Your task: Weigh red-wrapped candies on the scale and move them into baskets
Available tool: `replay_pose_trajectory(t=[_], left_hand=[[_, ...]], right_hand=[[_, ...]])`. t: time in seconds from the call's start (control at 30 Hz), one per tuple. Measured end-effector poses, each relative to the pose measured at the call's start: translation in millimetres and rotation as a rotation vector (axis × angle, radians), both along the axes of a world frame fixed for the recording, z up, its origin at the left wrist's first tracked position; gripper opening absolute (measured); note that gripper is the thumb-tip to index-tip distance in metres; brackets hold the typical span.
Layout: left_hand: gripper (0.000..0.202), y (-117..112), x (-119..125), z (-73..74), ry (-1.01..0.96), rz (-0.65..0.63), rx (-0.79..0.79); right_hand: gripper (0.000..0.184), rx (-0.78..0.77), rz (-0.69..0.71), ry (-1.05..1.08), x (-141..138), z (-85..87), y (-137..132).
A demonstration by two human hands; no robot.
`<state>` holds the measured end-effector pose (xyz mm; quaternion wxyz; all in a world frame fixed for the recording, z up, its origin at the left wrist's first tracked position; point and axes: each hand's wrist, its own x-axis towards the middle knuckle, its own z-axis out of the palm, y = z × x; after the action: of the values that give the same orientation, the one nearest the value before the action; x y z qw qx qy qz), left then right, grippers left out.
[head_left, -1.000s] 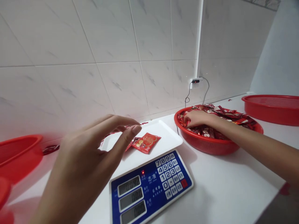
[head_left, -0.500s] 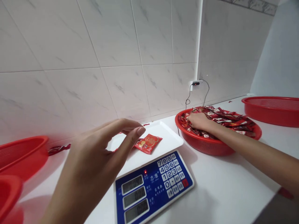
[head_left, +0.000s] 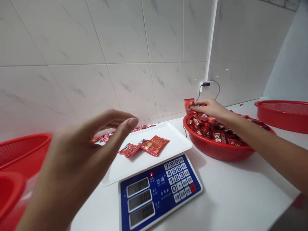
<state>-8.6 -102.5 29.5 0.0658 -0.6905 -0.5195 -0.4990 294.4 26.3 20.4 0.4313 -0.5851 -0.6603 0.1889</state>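
Note:
My right hand (head_left: 210, 107) pinches a small red packet (head_left: 189, 106) above the left side of a red plastic basket (head_left: 211, 149). The basket is heaped with similar glossy red packets (head_left: 220, 136). My left hand (head_left: 79, 154) hovers left of the scale pan, fingers loosely curved and the thumb near the index fingertip, with nothing visible in it. Several red packets (head_left: 155, 145) lie on the white pan (head_left: 168, 131) of a digital scale. In front of the pan is the scale's blue panel (head_left: 158, 195), with keys and three displays.
More small red packets (head_left: 143, 127) lie behind the pan by the tiled wall (head_left: 130, 86). Red baskets (head_left: 29, 154) stand at the left, and another red basket (head_left: 284, 117) at the far right. A socket with a plugged-in cable (head_left: 206, 85) is on the wall.
My right hand has risen out of the heap with a red packet in its fingers. My left hand has shifted left, uncovering more packets on the pan. The view has moved slightly.

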Motion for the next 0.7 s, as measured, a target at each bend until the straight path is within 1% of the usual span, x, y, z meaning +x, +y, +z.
replay_pose_trajectory(t=[0.03,0.1,0.17,0.2,0.27,0.33,0.4,0.43,0.47,0.53,0.6,0.63,0.7], left_hand=[[0.026,2,3,-0.9,0.001,-0.012,-0.034],[0.035,8,9,-3.3,-0.026,-0.080,-0.117],[0.046,17,12,-6.8,-0.092,-0.184,-0.202],[0.050,22,12,-8.7,-0.130,-0.225,-0.230],[0.050,30,6,-11.3,-0.186,-0.273,-0.274],[0.046,34,-4,-11.5,-0.191,-0.271,-0.323],[0.042,35,-13,-9.8,-0.143,-0.206,-0.373],[0.040,34,-16,-8.9,-0.109,-0.159,-0.392],[0.038,34,-18,-8.4,-0.080,-0.110,-0.396],[0.035,36,-19,-9.7,-0.044,-0.028,-0.365],[0.032,43,-18,-15.4,-0.037,0.027,-0.333],[0.031,48,-17,-20.0,-0.027,0.055,-0.334],[0.030,60,-17,-31.2,0.026,0.101,-0.376]], right_hand=[[0.024,-0.005,0.127,0.139,-14,-0.8,-7],[0.022,-0.046,0.415,0.362,-49,-4.8,-21],[0.023,-0.101,0.678,0.492,-86,-9.1,-32],[0.023,-0.124,0.777,0.528,-103,-10.6,-35],[0.024,-0.149,0.900,0.549,-128,-11.7,-36],[0.023,-0.160,0.958,0.508,-141,-11.7,-33],[0.023,-0.173,0.949,0.384,-143,-12.8,-28],[0.024,-0.160,0.891,0.307,-141,-14.2,-26],[0.027,-0.126,0.800,0.229,-137,-16.1,-24],[0.033,-0.005,0.574,0.081,-129,-20.6,-21],[0.035,0.117,0.406,-0.025,-121,-24.2,-19],[0.034,0.152,0.362,-0.062,-117,-25.0,-19],[0.034,0.172,0.330,-0.109,-112,-24.6,-19]])
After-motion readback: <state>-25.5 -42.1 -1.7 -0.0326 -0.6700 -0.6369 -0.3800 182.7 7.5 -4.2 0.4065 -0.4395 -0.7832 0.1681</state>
